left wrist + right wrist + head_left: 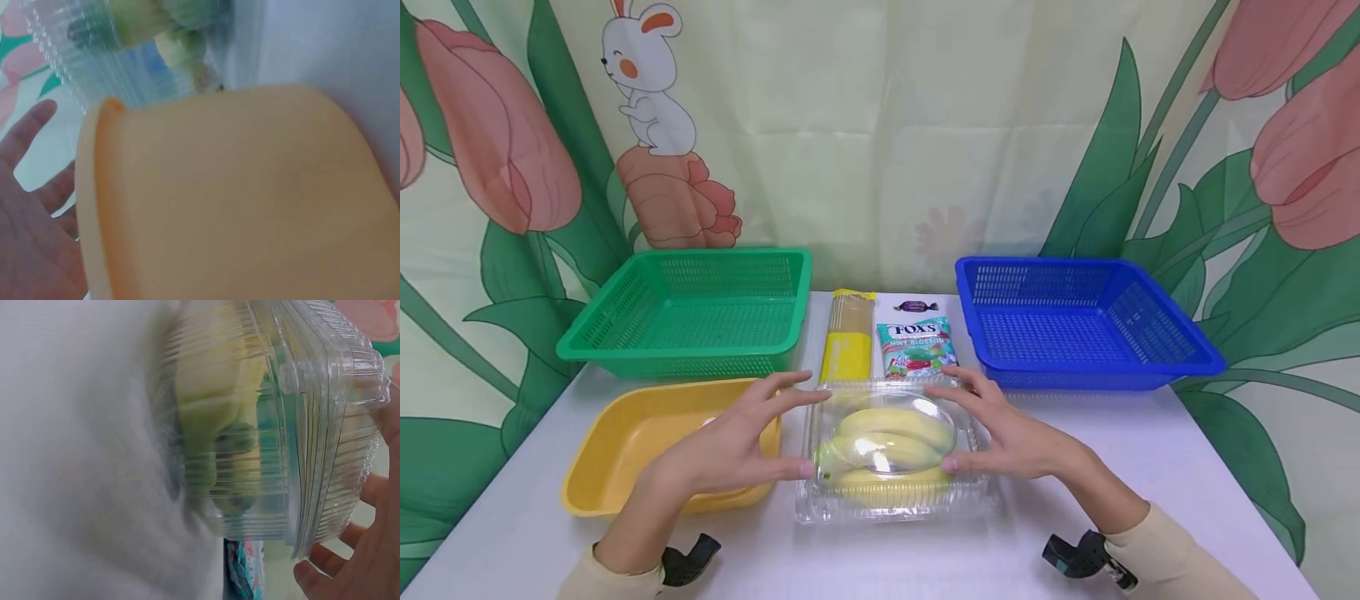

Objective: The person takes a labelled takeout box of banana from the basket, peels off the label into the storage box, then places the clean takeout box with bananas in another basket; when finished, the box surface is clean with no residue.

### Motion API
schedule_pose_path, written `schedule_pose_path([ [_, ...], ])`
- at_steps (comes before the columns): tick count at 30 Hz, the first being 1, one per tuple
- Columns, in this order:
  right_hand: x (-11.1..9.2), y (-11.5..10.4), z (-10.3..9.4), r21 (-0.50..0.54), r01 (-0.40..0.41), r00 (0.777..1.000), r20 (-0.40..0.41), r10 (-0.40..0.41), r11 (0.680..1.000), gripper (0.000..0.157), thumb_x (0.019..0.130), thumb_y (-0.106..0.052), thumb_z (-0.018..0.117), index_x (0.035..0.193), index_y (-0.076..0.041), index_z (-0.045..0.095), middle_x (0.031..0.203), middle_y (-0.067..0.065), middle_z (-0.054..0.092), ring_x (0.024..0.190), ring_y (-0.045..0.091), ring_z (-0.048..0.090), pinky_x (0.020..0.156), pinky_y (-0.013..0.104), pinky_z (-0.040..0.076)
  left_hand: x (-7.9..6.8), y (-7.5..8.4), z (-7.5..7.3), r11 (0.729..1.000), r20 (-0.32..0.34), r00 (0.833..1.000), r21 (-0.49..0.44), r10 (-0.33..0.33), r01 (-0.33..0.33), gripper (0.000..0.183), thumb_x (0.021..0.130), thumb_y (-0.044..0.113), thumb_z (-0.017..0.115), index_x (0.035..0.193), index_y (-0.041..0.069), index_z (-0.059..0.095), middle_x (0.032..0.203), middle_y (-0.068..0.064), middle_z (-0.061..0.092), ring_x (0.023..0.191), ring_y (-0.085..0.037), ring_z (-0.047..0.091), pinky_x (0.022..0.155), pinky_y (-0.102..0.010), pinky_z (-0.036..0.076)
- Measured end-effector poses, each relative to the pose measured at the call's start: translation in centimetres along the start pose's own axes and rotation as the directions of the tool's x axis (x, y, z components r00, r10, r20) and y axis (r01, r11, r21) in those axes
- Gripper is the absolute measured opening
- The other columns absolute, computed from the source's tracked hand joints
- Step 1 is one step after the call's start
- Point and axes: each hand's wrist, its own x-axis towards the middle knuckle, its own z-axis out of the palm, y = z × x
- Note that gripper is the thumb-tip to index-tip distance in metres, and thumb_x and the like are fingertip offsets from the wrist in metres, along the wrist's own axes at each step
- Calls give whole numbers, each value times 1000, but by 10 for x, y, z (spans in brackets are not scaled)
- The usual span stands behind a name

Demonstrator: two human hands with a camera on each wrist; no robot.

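A clear plastic clamshell box (925, 502) with its lid down sits on the table between both hands, bananas (891, 450) visible inside. At the box's left side is my left hand (730, 446), fingers spread and extended over the yellow basin's edge; whether it touches the box is unclear. My right hand (1003, 429) lies against the box's right side and lid, fingers spread and only slightly bent. In the right wrist view its fingers (325, 581) run along the lid's edge. Behind the box lie a Fox's candy bag (917, 343) and a yellow pack of dried noodles (847, 346).
A yellow basin (625, 433) stands close on the left, with a small white thing in it mostly hidden by the hand. Behind it is a green basket (722, 321). The blue basket (1045, 321) stands at back right. A purple wrapped candy (916, 307) lies at the back.
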Motion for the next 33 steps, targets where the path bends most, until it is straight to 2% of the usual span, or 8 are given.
schedule_pose_path([
  [5, -2, 2, 1, 2, 8, 1000, -10, -8, 1000, 81, 89, -45, 79, 158, -32, 39, 168, 8, 14, 152, 42, 18, 101, 76, 39, 5, 3, 6, 1000, 59, 998, -5, 20, -19, 84, 78, 69, 78, 151, 52, 41, 168, 1, 20, 151, -32, 25, 105, -61, 47],
  [10, -5, 2, 4, 14, 29, 999, -19, -29, 999, 79, 93, -37, 76, 160, -31, 35, 169, 10, 11, 152, 46, 20, 102, 75, 39, 5, 3, 6, 1000, 90, 996, 21, -5, 3, 86, 75, 71, 78, 150, 54, 42, 169, 0, 17, 152, -35, 23, 105, -64, 46],
  [18, -10, 2, 6, 10, 51, 998, -24, -51, 999, 79, 95, -30, 73, 162, -25, 30, 171, 5, 4, 154, 44, 14, 101, 78, 37, 7, 7, 7, 1000, 134, 991, -5, 29, -29, 91, 71, 64, 86, 151, 46, 47, 168, -3, 19, 151, -38, 24, 107, -64, 43],
  [22, -15, 4, 3, 39, 49, 999, -8, -49, 998, 88, 93, -38, 74, 164, -25, 25, 171, 7, 0, 154, 45, 10, 99, 80, 36, 7, 8, 6, 1000, 166, 986, 6, 14, -15, 98, 64, 67, 88, 150, 46, 47, 169, -2, 16, 149, -40, 29, 104, -63, 46],
  [26, -23, 7, -2, 118, 16, 998, 58, -23, 993, 98, 90, -51, 75, 165, -27, 19, 170, 13, -3, 152, 50, 8, 99, 82, 35, 7, 10, 8, 999, 202, 979, 40, -25, 17, 103, 60, 68, 88, 151, 47, 46, 170, 0, 13, 143, -45, 36, 99, -66, 49],
  [28, -26, 9, -3, 166, 0, 996, 91, -15, 986, 102, 88, -58, 75, 166, -27, 17, 170, 14, -4, 151, 51, 13, 101, 77, 39, 8, 11, 9, 998, 206, 978, 57, -30, 18, 103, 59, 68, 88, 151, 48, 45, 170, 0, 12, 141, -48, 38, 98, -67, 48],
  [30, -30, 10, -4, 217, -8, 993, 113, -17, 976, 106, 86, -62, 75, 166, -26, 15, 170, 14, -6, 145, 50, 30, 102, 66, 47, 8, 11, 11, 997, 201, 979, 71, -23, 8, 104, 60, 69, 87, 152, 48, 44, 171, 1, 11, 139, -51, 40, 97, -68, 48],
  [33, -33, 11, -2, 267, -3, 991, 130, -33, 964, 111, 84, -60, 77, 167, -26, 12, 170, 14, -7, 132, 41, 50, 96, 46, 56, 7, 11, 12, 996, 203, 979, 84, -27, 10, 103, 61, 71, 85, 152, 54, 40, 171, 3, 10, 139, -54, 38, 97, -68, 47],
])
